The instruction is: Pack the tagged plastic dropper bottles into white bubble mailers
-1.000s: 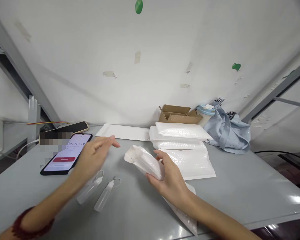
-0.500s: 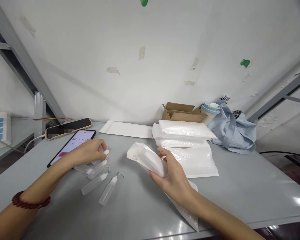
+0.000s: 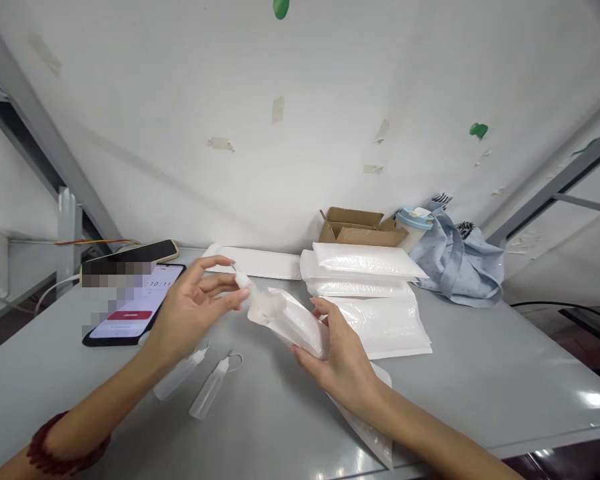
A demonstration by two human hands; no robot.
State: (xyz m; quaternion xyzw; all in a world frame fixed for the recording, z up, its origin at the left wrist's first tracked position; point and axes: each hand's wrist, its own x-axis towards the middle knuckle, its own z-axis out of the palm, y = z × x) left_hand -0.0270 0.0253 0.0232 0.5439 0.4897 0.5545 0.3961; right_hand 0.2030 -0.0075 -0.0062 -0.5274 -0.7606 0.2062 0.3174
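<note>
Between the fingertips of my left hand (image 3: 195,303) is a small clear squeeze bottle (image 3: 246,283) with a white needle-tip cap. Its lower end is at the mouth of a white padded mailer (image 3: 295,319); how far inside it reaches I cannot tell. My right hand (image 3: 343,357) is closed around that mailer, its open end facing left. Below my left hand, another squeeze bottle (image 3: 211,388) lies on the grey table. More bottles lie beside it, partly hidden by my left wrist. A further mailer (image 3: 365,427) lies under my right forearm.
White padded mailers (image 3: 375,327) are piled right of centre, with a flat one (image 3: 265,263) by the wall. Behind stand a cardboard box (image 3: 360,227) and a lidded cup (image 3: 414,223), near a blue cloth bag (image 3: 457,267). Two phones, one a lit phone (image 3: 135,313), lie at the left.
My left hand has lifted a squeeze bottle from the group on the table and carried it right to the mailer's mouth. My right hand keeps its hold on the mailer.
</note>
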